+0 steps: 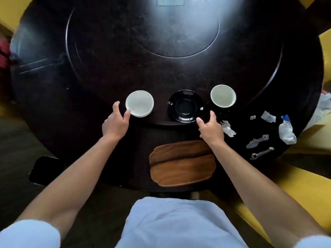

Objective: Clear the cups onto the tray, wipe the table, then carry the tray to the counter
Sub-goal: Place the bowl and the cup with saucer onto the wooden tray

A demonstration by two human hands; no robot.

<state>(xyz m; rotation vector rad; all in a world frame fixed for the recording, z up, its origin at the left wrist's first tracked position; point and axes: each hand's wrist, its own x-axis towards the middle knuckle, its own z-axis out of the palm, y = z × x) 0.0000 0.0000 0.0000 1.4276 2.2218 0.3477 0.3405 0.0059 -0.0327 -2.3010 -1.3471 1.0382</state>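
Head view, left to right across the dark table (107, 68): left grip (115, 123) spread open, fingertip touching the left white cup (139, 103). Black saucer (185, 105) sits centre, right grip (211, 128) open just below it, right white cup (223, 95) beyond; wooden tray (182, 163) nearest.

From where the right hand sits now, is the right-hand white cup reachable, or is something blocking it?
Probably yes. The right hand hovers open just short of the black saucer, and the cup stands up and to its right with only bare table between. The crumpled tissue lies nearer the person, out of the path.
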